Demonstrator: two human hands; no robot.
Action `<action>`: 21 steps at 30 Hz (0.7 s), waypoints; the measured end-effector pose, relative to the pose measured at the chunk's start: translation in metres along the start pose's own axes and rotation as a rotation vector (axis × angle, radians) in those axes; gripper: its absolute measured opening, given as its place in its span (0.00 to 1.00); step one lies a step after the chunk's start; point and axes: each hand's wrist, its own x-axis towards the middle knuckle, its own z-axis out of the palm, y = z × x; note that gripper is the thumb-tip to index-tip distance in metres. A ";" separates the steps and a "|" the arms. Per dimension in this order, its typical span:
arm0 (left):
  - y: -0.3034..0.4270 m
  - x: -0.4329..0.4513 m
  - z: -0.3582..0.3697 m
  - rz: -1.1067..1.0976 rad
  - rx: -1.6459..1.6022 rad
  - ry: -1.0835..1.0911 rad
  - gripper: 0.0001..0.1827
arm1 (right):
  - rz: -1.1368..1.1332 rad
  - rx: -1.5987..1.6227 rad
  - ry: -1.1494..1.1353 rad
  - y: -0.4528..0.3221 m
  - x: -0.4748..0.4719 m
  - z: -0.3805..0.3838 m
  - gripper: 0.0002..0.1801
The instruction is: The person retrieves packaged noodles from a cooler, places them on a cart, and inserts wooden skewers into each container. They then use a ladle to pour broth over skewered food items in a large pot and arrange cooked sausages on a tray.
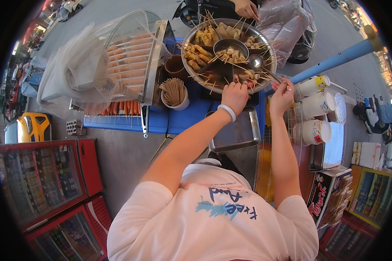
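Observation:
A round, divided metal pot (273,58) of skewered food in broth stands before me. My left hand (235,96), a pale bangle at its wrist, is at the pot's near rim, with its fingers among the skewers (248,78) of the near right compartment; whether it grips one is hidden. My right hand (282,98) holds the handle of a metal ladle (256,61), whose bowl lies over the pot's right side, beside the round middle compartment. Fried-looking skewers (196,55) fill the left compartments. Below my left hand is a rectangular metal tray (255,130).
A sausage grill (132,65) under plastic film stands left on the blue table (192,119), beside a cup of wooden sticks (174,93). Paper cups (318,103) sit in a wire rack at right. A blue pole (333,60) slants past it. Another person's hand (246,9) is beyond the pot.

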 end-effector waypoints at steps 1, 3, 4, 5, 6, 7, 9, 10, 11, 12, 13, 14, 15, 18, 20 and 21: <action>-0.001 -0.005 -0.005 -0.027 -0.021 -0.145 0.10 | -0.009 0.009 -0.022 0.005 -0.004 0.003 0.10; 0.014 -0.019 -0.021 -0.072 -0.118 -0.159 0.27 | -0.028 -0.041 -0.043 0.009 -0.009 0.001 0.12; 0.021 -0.029 -0.036 -0.019 -0.163 -0.163 0.32 | -0.087 -0.100 -0.013 0.012 -0.010 -0.004 0.13; 0.024 -0.042 -0.053 0.035 -0.208 -0.172 0.38 | -0.099 -0.167 -0.024 0.010 -0.012 -0.009 0.13; 0.021 -0.058 -0.071 0.121 -0.243 -0.201 0.37 | -0.115 -0.144 -0.014 0.017 -0.012 -0.013 0.13; 0.011 -0.079 -0.090 0.196 -0.267 -0.229 0.35 | -0.087 -0.155 -0.014 0.017 -0.016 -0.008 0.13; -0.020 -0.126 -0.121 0.239 -0.310 -0.275 0.30 | -0.053 -0.066 -0.009 0.025 -0.016 -0.003 0.14; -0.039 -0.152 -0.136 0.155 -0.277 -0.337 0.27 | -0.011 -0.084 0.010 0.021 -0.018 0.002 0.15; -0.061 -0.179 -0.150 0.080 -0.251 -0.397 0.25 | 0.061 -0.041 0.054 0.018 -0.018 0.005 0.15; -0.086 -0.207 -0.160 -0.016 -0.285 -0.420 0.23 | 0.107 0.092 0.091 0.023 -0.013 0.004 0.14; -0.113 -0.236 -0.172 -0.114 -0.320 -0.443 0.21 | 0.124 0.088 0.107 0.028 -0.012 0.005 0.14; -0.138 -0.262 -0.186 -0.261 -0.355 -0.466 0.20 | 0.142 0.081 0.128 0.032 -0.012 0.005 0.14; -0.160 -0.288 -0.203 -0.408 -0.392 -0.487 0.19 | 0.159 0.071 0.149 0.037 -0.010 0.003 0.14; -0.219 -0.357 -0.245 -0.670 -0.335 -0.407 0.18 | 0.420 0.267 0.158 0.075 0.019 -0.022 0.13; -0.248 -0.398 -0.266 -0.834 -0.303 -0.367 0.18 | 0.490 0.300 0.069 0.087 0.027 -0.024 0.13; -0.260 -0.412 -0.277 -0.900 -0.306 -0.353 0.18 | 0.525 0.318 0.035 0.097 0.034 -0.034 0.13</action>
